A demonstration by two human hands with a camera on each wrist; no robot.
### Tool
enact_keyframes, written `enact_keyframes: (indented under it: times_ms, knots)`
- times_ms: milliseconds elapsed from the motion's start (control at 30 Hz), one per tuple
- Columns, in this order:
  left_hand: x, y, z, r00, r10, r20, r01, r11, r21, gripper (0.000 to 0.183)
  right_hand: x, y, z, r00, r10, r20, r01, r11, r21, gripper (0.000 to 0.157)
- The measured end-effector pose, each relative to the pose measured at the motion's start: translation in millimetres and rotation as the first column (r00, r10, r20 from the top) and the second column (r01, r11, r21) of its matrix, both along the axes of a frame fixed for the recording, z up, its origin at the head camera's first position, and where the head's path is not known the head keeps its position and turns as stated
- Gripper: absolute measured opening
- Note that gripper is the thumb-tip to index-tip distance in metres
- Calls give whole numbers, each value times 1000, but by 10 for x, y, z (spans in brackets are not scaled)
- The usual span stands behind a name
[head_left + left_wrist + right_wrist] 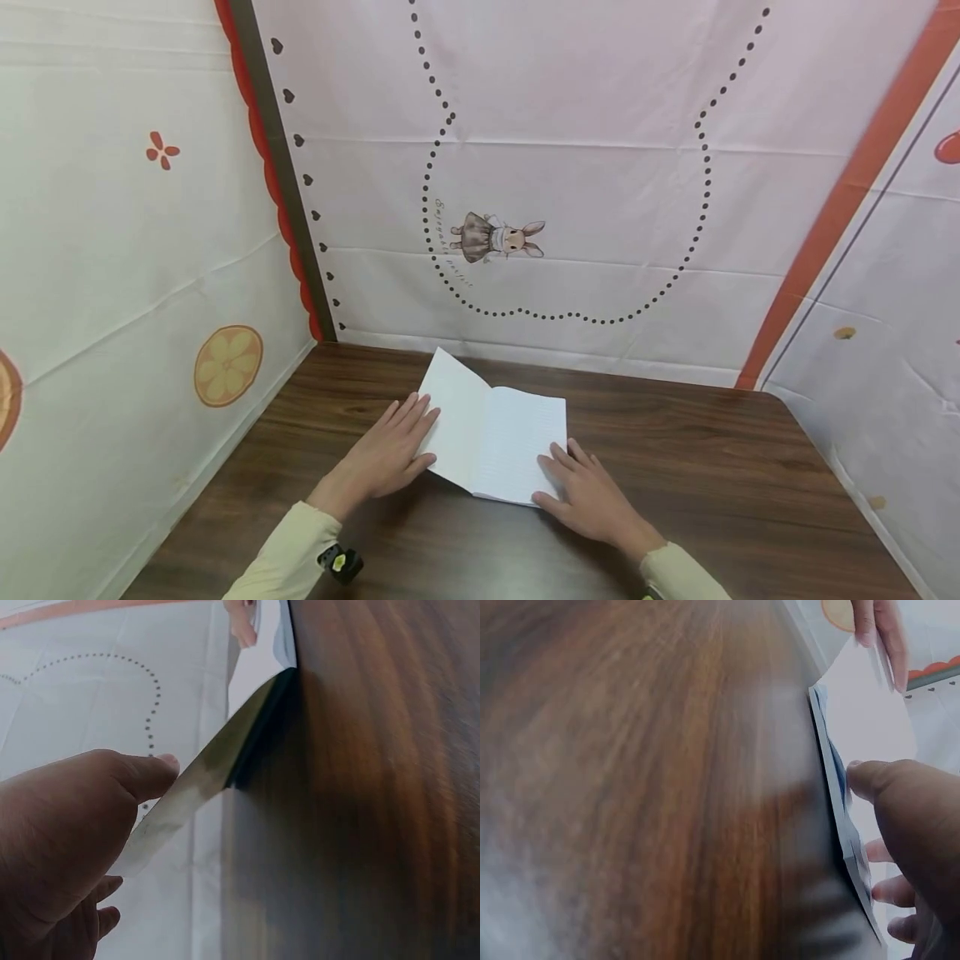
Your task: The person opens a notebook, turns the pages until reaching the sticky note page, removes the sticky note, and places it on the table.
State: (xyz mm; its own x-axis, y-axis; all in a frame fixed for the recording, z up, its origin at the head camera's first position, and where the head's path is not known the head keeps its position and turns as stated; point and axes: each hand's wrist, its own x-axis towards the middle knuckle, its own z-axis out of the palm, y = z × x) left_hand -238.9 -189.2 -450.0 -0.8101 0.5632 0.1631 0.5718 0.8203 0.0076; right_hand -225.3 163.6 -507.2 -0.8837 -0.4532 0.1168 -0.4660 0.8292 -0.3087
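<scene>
A notebook lies spread on the dark wooden table, its right page faintly lined. Its left leaf slants up from the table, and the left wrist view shows the shadowed underside of this raised leaf. Across the outer edge of that leaf rests my left hand, fingers extended and thumb near the lower corner. My right hand rests on the lower right part of the other page, fingers spread. In the right wrist view the thumb touches the near edge of the pages.
Brown table surrounds the notebook. Behind it hangs a pale cloth with a dotted line and a printed rabbit. More printed cloth closes off the left side, and another cloth the right. A dark wrist strap sits on the left sleeve.
</scene>
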Motion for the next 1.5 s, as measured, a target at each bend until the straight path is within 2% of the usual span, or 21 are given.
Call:
enact_keyframes:
  times_ms: [367, 633, 1000, 1500]
  knots:
    - [-41, -144, -273, 994, 28, 110, -33, 999, 41, 67, -37, 93, -55, 999, 13, 38, -13, 1000, -3, 73]
    - [-93, -156, -408, 973, 32, 227, -53, 995, 88, 67, -70, 144, -69, 998, 49, 36, -49, 999, 8, 74]
    - [-93, -195, -526, 968, 9, 250, -31, 996, 82, 60, -118, 189, -5, 994, 108, -10, -107, 993, 47, 73]
    - [-97, -263, -573, 961, 1, 276, -35, 992, 119, 59, -158, 289, -13, 995, 85, 46, -86, 996, 11, 72]
